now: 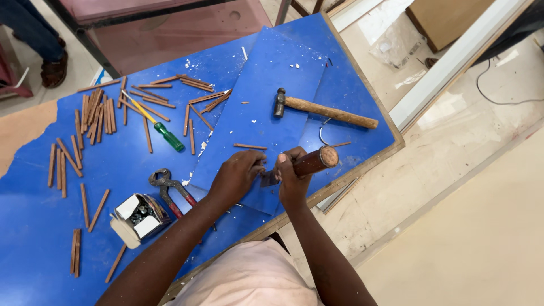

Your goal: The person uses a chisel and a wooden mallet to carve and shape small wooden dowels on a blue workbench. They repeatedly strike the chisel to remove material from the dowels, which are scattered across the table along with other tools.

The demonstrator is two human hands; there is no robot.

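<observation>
Head view, looking down on a blue tabletop (68, 238). Right hand (292, 178) closed around a dark wooden-handled tool (314, 160), its round butt end pointing toward the tabletop's right edge. Left hand (238, 175) curled, fingertips pinching a small dark flat piece (268, 179) right against the tool, near the front edge of the tabletop. Both hands touching each other over a loose blue sheet (272, 85) lying on the tabletop.

Hammer (326, 111) with a wooden handle resting further back on that sheet, well apart from the hands. Pincers (170, 190) with red grips just left of the left forearm, beside an open small box (139, 218) of small metal parts. Green-handled screwdriver (158, 127) among many short brown wooden sticks (93, 116) scattered across the left half and toward the back edge. White chips dotted on the blue. Pale tiled floor (481, 238) to the right; another person's leg and sandal (54, 68) at the top left corner.

Tool's working end hidden behind the hands; exact kind of the pinched piece impossible to tell.
</observation>
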